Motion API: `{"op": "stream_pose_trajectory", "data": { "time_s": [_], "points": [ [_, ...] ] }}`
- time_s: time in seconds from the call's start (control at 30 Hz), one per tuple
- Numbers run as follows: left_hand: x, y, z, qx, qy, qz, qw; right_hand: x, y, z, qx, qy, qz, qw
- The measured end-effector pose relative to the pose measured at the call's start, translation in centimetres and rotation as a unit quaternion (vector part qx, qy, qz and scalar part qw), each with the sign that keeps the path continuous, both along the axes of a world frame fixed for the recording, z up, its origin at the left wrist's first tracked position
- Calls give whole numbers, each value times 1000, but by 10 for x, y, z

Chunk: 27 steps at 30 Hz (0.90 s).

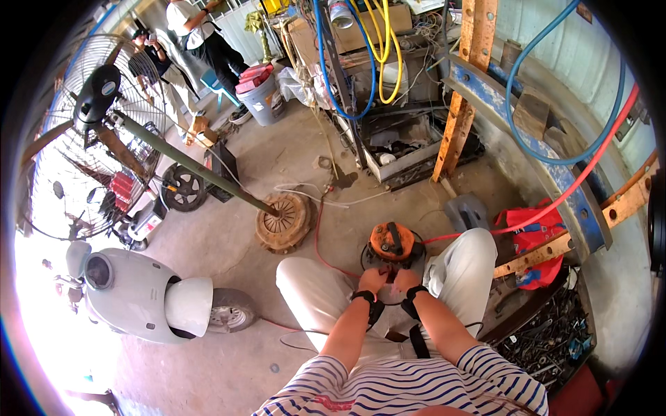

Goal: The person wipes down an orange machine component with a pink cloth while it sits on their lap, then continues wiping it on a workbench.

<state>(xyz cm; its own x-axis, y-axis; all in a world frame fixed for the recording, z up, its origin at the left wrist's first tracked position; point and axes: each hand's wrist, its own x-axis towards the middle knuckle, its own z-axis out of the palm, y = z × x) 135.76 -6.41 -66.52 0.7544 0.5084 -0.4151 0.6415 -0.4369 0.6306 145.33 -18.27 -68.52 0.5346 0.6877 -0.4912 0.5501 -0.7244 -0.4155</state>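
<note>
Between my knees on the concrete floor stands an orange machine with a black handle (393,242), seemingly a small portable compressor or pump, with cables around it. My left hand (372,281) and my right hand (406,281) are close together at its near side, fingers curled around a small dark reddish part (388,272) that is mostly hidden. Whether both hands grip the same piece is too small to tell. A red hose (442,237) runs from the machine's right side, and a thinner red line (318,236) passes on the left towards my hands.
A grey scooter (135,291) stands left. A large fan (99,125) has its pole on a rusty round base (283,221). A grey plastic case (466,212) and a red bag (536,244) lie right, near a tray of tools (551,333). Two people stand back left.
</note>
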Motion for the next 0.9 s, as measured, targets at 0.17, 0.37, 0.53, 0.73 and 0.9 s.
{"op": "stream_pose_trajectory", "data": {
  "time_s": [0.17,0.37,0.53,0.73,0.9],
  "points": [
    [-14,-3,19,42,-56,18,997,-5,5,26,88,4,-168,982],
    [-19,-2,36,0,49,-10,999,8,7,26,191,-4,-333,923],
    [-11,-5,45,-145,136,5,980,9,2,18,254,-14,-345,903],
    [4,-8,26,0,-6,99,995,13,11,25,362,-73,-272,889],
    [23,-2,13,-59,-200,176,962,24,29,36,332,-5,-244,911]
  ]
}}
